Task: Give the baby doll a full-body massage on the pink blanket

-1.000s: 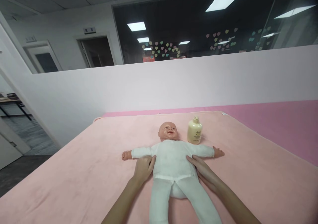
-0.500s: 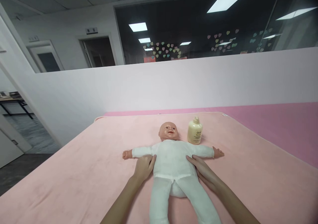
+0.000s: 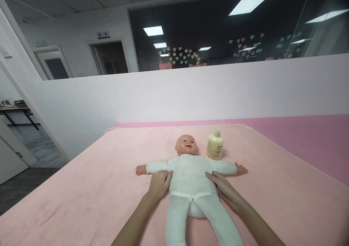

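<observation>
A baby doll (image 3: 192, 177) in a white cloth body lies face up, its arms stretched out to both sides. My left hand (image 3: 160, 183) holds the doll's side below the armpit, thumb on the cloth and the other fingers curled at the edge. On the opposite side my right hand (image 3: 225, 187) grips the doll's flank, with the thumb on top and the fingers partly hidden beneath the body. A pale yellow bottle (image 3: 215, 146) with a pump top stands beside the doll's head.
A pink blanket (image 3: 89, 187) covers the surface under the doll, over a darker pink mat (image 3: 305, 137). A low white wall (image 3: 204, 93) with dark glass above runs along the back. At far left, a doorway shows a desk (image 3: 16, 109).
The view has shifted very slightly. Both hands keep their places on the doll's sides, and the doll and bottle have not visibly moved.
</observation>
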{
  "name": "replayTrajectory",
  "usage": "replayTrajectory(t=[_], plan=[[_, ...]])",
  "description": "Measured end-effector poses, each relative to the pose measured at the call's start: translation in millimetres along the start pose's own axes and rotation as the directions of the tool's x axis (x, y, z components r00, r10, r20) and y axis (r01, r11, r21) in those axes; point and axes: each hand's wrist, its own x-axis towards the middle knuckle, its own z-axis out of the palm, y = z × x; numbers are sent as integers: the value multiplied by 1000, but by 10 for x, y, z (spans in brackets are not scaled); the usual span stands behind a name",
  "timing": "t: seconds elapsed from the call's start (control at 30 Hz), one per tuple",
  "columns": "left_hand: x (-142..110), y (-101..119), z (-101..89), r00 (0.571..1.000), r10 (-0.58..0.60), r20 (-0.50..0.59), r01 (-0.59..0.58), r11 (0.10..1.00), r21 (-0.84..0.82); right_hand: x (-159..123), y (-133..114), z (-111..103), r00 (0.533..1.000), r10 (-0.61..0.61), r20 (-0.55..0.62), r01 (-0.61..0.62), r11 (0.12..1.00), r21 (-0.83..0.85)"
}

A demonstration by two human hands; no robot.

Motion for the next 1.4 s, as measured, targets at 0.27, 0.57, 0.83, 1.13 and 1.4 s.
replayTrajectory(t=[0.27, 0.57, 0.83, 1.13, 1.4], plan=[[4, -40, 44, 1000, -14, -8, 13, 1000, -22, 13, 43, -61, 1000, 12, 25, -12, 1000, -24], [-2, -46, 49, 1000, -11, -13, 11, 1000, -18, 10, 28, -51, 999, 8, 33, -8, 1000, -18], [28, -16, 12, 999, -40, 0, 40, 999, -29, -12, -2, -11, 1000, -17, 14, 17, 999, -29], [-875, 60, -349, 1000, -23, -13, 20, 978, -209, -227, 174, -470, 994, -77, -81, 52, 961, -271], [-1672, 33, -437, 996, -44, -75, 39, 997, -68, -505, 710, -1145, 876, -428, -223, 127, 650, -749]])
